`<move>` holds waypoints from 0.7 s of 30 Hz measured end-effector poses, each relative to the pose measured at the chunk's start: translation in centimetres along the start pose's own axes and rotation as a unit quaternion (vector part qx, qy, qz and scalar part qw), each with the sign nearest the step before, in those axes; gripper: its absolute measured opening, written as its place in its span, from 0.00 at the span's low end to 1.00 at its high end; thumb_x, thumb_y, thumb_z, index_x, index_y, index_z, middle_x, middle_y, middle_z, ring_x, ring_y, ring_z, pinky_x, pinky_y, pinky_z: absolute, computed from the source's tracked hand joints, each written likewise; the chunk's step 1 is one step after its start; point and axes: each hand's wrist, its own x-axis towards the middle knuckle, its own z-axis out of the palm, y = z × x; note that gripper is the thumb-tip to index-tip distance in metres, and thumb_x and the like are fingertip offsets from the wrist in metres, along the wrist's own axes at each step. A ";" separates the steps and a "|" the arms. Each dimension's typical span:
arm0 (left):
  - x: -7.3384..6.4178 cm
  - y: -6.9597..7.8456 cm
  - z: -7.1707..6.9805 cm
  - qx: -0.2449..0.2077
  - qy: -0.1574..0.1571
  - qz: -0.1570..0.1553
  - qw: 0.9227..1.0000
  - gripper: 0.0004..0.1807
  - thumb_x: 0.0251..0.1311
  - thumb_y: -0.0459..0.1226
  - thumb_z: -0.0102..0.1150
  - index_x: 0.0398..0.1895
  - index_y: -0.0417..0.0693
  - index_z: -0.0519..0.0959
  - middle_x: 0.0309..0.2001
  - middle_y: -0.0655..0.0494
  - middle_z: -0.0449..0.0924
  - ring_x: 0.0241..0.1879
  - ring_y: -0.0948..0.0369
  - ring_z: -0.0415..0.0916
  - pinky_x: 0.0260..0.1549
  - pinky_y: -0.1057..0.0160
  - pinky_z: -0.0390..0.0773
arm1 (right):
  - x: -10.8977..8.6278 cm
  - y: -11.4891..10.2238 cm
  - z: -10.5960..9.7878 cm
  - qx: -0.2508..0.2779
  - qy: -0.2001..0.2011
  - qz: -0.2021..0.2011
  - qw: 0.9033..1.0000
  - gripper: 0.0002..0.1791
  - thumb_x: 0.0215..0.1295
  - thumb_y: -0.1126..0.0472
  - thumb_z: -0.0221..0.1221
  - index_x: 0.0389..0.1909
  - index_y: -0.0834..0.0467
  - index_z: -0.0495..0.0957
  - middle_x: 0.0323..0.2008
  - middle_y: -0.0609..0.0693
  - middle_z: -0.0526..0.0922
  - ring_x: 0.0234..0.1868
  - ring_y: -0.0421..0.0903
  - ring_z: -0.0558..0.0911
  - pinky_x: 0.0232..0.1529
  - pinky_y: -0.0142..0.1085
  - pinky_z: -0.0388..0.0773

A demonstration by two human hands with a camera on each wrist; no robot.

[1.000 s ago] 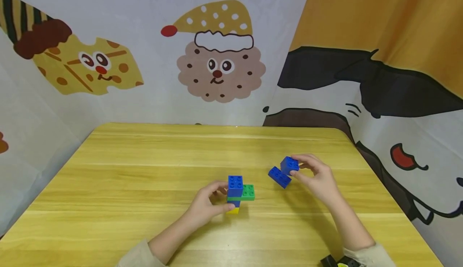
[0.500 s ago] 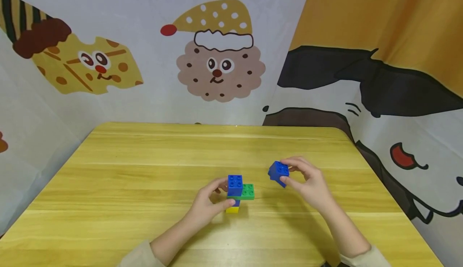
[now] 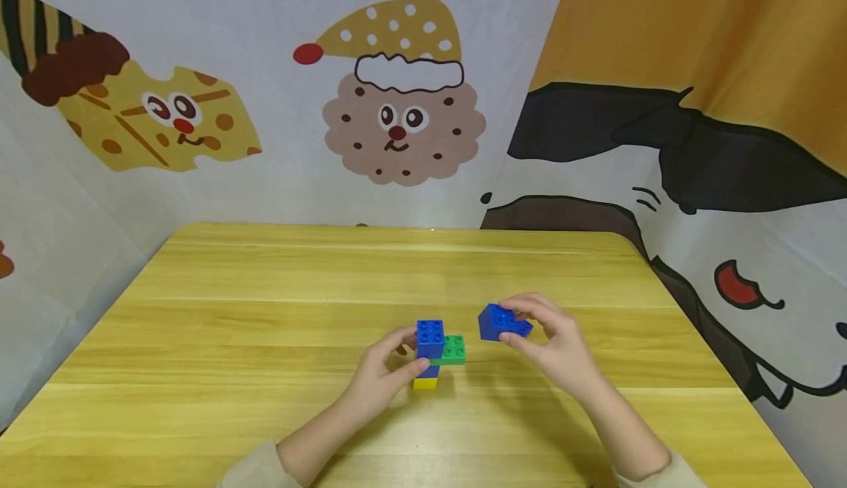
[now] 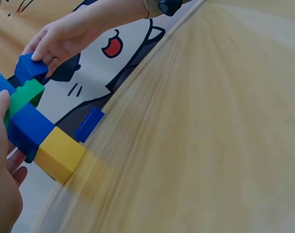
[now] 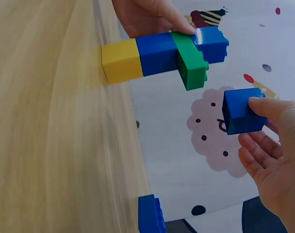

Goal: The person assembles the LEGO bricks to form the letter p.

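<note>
A tower of toy building bricks stands on the table: a yellow brick (image 3: 426, 384) at the bottom, a blue one (image 5: 158, 52) over it, then a flat green brick (image 3: 454, 350) jutting to the right, and a blue brick (image 3: 430, 338) on top. My left hand (image 3: 376, 376) holds this tower from the left, thumb in front near the green layer. Between thumb and fingers, my right hand (image 3: 554, 335) pinches another blue brick (image 5: 242, 111), raised in the air right of the tower. Beneath and behind it lies a flat blue brick (image 4: 89, 124), partly covered in the head view.
The wooden table (image 3: 278, 289) reaches to a printed cloth (image 3: 278, 201) with cartoon figures behind it. The flat blue brick lies on the tabletop to the right of the tower.
My right hand has moved left and nearer with its blue brick, passing over the flat one toward the tower. The left thumb sits slightly higher on the tower; otherwise that hand stays put.
</note>
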 end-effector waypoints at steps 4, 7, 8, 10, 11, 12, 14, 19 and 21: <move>0.0 0.1 0.0 -0.004 -0.005 -0.008 1.000 0.21 0.61 0.36 0.63 0.57 0.47 0.75 0.42 0.58 0.76 0.44 0.52 0.70 0.42 0.58 0.76 | -0.1 -0.2 0.3 0.006 -0.012 0.011 1.000 0.22 0.52 0.75 0.67 0.49 0.61 0.79 0.48 0.50 0.79 0.45 0.44 0.76 0.47 0.35 0.77; 0.0 0.0 0.1 -0.003 -0.006 -0.013 1.000 0.20 0.61 0.37 0.63 0.57 0.47 0.75 0.42 0.58 0.76 0.44 0.52 0.70 0.41 0.59 0.76 | -0.2 -0.4 0.6 0.007 -0.019 0.014 1.000 0.22 0.52 0.74 0.67 0.49 0.60 0.79 0.48 0.49 0.79 0.45 0.44 0.77 0.47 0.35 0.77; 0.0 0.0 0.1 -0.001 -0.006 -0.014 1.000 0.20 0.61 0.37 0.63 0.57 0.47 0.75 0.42 0.58 0.76 0.44 0.52 0.70 0.42 0.59 0.76 | -0.2 -0.5 0.7 0.007 -0.020 0.013 1.000 0.22 0.52 0.74 0.67 0.49 0.60 0.79 0.48 0.49 0.79 0.45 0.44 0.77 0.47 0.34 0.77; 0.0 -0.1 0.1 0.000 -0.006 -0.015 1.000 0.20 0.61 0.37 0.63 0.57 0.47 0.75 0.42 0.57 0.76 0.44 0.52 0.70 0.41 0.59 0.76 | -0.3 -0.5 1.0 0.006 -0.021 0.010 1.000 0.22 0.53 0.74 0.67 0.49 0.59 0.80 0.48 0.49 0.79 0.45 0.45 0.77 0.47 0.32 0.76; 0.0 -0.1 0.1 0.000 -0.007 -0.016 1.000 0.20 0.61 0.37 0.63 0.57 0.47 0.76 0.42 0.57 0.76 0.44 0.51 0.70 0.41 0.59 0.76 | -0.3 -0.6 1.2 0.005 -0.021 0.009 1.000 0.21 0.53 0.73 0.68 0.49 0.59 0.80 0.48 0.50 0.79 0.45 0.45 0.77 0.47 0.31 0.76; 0.0 -0.1 0.0 -0.001 -0.007 -0.016 1.000 0.20 0.61 0.37 0.62 0.57 0.47 0.76 0.42 0.57 0.76 0.44 0.51 0.70 0.41 0.59 0.76 | -0.3 -0.6 1.3 0.003 -0.020 0.008 1.000 0.21 0.53 0.73 0.68 0.49 0.59 0.80 0.48 0.50 0.79 0.44 0.45 0.77 0.47 0.30 0.76; 0.0 -0.1 0.0 -0.003 -0.009 -0.017 1.000 0.19 0.61 0.37 0.62 0.56 0.48 0.76 0.42 0.56 0.76 0.44 0.51 0.70 0.40 0.60 0.76 | -0.4 -0.6 1.6 0.000 -0.019 0.006 1.000 0.21 0.52 0.73 0.68 0.49 0.59 0.80 0.47 0.50 0.79 0.44 0.45 0.77 0.46 0.30 0.76; 0.0 0.0 0.1 -0.010 -0.010 -0.025 1.000 0.19 0.62 0.36 0.62 0.56 0.48 0.76 0.42 0.55 0.76 0.45 0.51 0.70 0.39 0.60 0.77 | -0.5 -0.7 2.0 -0.005 -0.026 0.006 1.000 0.21 0.53 0.72 0.68 0.49 0.58 0.80 0.47 0.48 0.80 0.45 0.43 0.77 0.47 0.30 0.76; 0.0 0.1 0.1 -0.014 -0.008 -0.027 1.000 0.19 0.62 0.35 0.62 0.56 0.47 0.76 0.42 0.56 0.76 0.45 0.51 0.70 0.38 0.61 0.77 | -0.4 -1.4 2.1 -0.010 -0.029 0.008 0.999 0.20 0.52 0.73 0.68 0.48 0.60 0.80 0.47 0.50 0.80 0.45 0.42 0.77 0.47 0.30 0.76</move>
